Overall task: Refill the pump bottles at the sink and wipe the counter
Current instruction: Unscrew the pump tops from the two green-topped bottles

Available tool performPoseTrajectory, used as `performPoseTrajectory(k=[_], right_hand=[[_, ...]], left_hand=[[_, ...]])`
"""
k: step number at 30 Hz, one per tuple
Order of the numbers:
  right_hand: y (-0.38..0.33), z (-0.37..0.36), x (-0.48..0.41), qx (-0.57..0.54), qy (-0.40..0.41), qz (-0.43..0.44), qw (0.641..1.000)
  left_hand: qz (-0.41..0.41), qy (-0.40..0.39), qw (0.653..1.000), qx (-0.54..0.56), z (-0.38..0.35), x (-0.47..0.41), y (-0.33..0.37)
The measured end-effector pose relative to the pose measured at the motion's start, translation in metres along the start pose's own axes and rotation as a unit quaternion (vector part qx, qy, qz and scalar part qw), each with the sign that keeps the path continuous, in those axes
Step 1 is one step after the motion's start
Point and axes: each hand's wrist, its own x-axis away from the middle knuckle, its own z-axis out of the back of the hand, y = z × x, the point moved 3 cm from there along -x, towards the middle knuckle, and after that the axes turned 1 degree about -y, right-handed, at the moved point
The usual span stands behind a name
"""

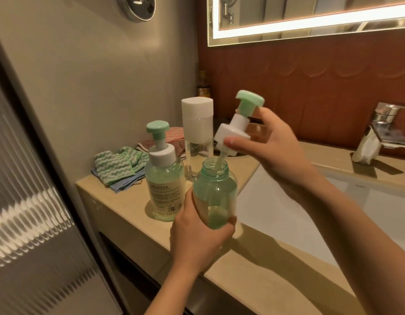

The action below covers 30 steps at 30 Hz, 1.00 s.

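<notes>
The bottle (214, 185) is gripped in the left hand (197, 242), the pump (233, 130) in the right hand (278, 146) above it; the tube (221, 159) should be kept centred, the bottle upright.

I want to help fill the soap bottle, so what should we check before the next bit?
1. Open bottle gripped by the left hand: ok.
2. Pump head held by the right hand: ok.
3. Pump tube clear of the bottle's mouth: not ok, its tip sits inside.
4. Bottle needs filling: ok, only a little liquid at the bottom.
5. Tall white-capped bottle uncapped: not ok, cap on.
6. Cloths ready on the counter: ok.
</notes>
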Motion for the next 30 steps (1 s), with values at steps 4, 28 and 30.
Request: performPoseTrajectory(k=[4,28,30], right_hand=[[0.001,0.019,-0.005,-0.104,0.070,-0.057,0.990],[0.078,0.031,-0.011,0.054,0.125,0.028,0.990],[0.088,0.019,-0.016,0.147,0.070,0.070,0.984]], left_hand=[[-0.003,-0.001,1.000,0.006,0.000,0.000,0.000],[0.014,0.032,0.999,-0.002,0.002,0.000,0.002],[0.017,0.031,0.999,-0.003,0.003,0.000,0.002]])
